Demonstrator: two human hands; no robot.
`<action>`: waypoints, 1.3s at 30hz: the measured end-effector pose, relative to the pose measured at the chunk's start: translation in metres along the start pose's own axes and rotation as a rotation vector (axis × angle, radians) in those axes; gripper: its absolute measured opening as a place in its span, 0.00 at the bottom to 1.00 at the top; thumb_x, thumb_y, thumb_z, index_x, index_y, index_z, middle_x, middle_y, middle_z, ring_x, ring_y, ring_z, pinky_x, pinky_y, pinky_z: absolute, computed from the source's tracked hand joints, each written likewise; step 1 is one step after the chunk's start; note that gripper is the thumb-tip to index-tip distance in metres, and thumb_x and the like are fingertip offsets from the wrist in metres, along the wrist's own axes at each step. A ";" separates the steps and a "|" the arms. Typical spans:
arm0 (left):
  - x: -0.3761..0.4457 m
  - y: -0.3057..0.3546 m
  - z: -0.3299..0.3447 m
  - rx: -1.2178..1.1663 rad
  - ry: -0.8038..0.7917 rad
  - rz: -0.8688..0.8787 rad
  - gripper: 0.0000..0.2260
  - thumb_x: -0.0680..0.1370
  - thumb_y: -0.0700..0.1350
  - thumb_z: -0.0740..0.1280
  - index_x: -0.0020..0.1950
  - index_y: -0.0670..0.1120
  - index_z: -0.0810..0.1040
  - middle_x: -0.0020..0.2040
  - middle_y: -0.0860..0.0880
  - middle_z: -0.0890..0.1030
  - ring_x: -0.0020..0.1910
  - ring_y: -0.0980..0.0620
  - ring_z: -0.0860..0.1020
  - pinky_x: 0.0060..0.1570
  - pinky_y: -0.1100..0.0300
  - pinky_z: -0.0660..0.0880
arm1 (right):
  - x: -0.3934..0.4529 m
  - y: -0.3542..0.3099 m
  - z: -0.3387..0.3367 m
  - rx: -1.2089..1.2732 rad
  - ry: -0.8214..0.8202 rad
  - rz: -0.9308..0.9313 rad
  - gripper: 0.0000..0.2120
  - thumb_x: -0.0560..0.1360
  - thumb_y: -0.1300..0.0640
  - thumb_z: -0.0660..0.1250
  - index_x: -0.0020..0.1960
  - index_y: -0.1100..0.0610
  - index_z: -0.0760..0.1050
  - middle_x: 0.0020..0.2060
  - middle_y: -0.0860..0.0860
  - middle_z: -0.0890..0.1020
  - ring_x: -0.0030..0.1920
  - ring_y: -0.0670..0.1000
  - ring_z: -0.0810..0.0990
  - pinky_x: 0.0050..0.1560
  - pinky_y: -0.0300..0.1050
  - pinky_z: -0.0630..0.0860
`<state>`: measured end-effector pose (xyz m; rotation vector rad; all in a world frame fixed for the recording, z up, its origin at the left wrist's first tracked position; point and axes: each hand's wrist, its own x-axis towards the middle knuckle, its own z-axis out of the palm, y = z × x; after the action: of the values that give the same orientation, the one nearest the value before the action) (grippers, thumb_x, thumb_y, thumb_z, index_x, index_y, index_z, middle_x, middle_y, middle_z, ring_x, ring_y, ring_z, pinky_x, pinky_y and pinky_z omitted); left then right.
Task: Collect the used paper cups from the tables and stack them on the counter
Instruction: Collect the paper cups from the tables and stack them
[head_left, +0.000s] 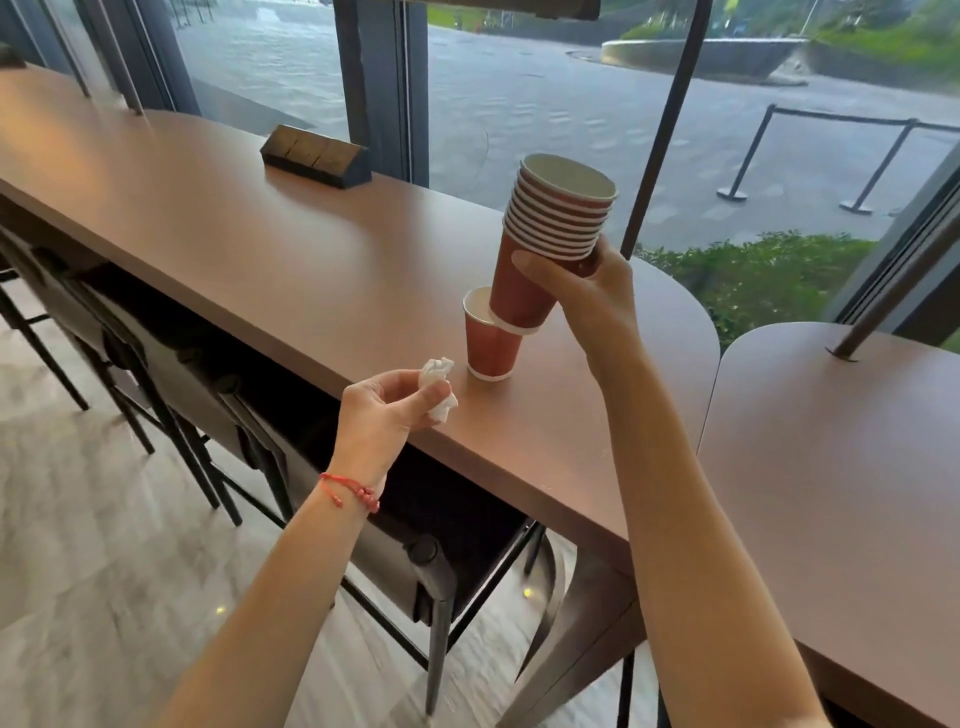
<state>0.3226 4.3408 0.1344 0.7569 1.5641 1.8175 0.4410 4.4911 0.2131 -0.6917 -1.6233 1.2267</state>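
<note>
L hand (387, 402) pinching napkin (439, 387), R hand (582, 291) gripping cup stack (550, 234)

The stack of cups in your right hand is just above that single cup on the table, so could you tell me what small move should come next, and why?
Probably lower the stack of cups, held by the right hand, straight into the single cup. Its tilted base already meets that cup's rim, and the left hand is busy holding a crumpled napkin.

A single cup (488, 340) is standing on the worktop (270, 249); the cup stack (545, 244) is tilting over it, a tissue (439, 387) lying to its left.
</note>
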 end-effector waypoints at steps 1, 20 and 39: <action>0.002 -0.001 0.000 -0.002 0.002 -0.003 0.13 0.61 0.50 0.75 0.42 0.46 0.82 0.35 0.52 0.84 0.40 0.53 0.82 0.51 0.56 0.78 | 0.006 0.002 0.002 -0.004 -0.002 -0.003 0.23 0.65 0.60 0.77 0.58 0.61 0.75 0.48 0.51 0.82 0.46 0.42 0.82 0.41 0.31 0.76; 0.014 -0.023 -0.010 -0.009 0.037 -0.037 0.06 0.61 0.49 0.75 0.36 0.51 0.83 0.36 0.53 0.85 0.40 0.53 0.84 0.39 0.64 0.80 | 0.009 0.085 0.035 -0.094 -0.018 0.160 0.25 0.62 0.60 0.79 0.53 0.54 0.70 0.42 0.43 0.78 0.36 0.30 0.77 0.33 0.25 0.72; -0.006 -0.016 -0.005 -0.040 -0.086 -0.028 0.10 0.62 0.50 0.75 0.42 0.50 0.83 0.38 0.53 0.85 0.43 0.54 0.83 0.41 0.66 0.79 | -0.075 0.035 -0.010 -0.045 0.091 0.067 0.24 0.64 0.61 0.78 0.55 0.54 0.72 0.46 0.45 0.80 0.43 0.35 0.80 0.39 0.28 0.75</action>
<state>0.3244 4.3351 0.1180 0.7806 1.4721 1.7672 0.4751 4.4431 0.1545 -0.8240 -1.5677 1.1920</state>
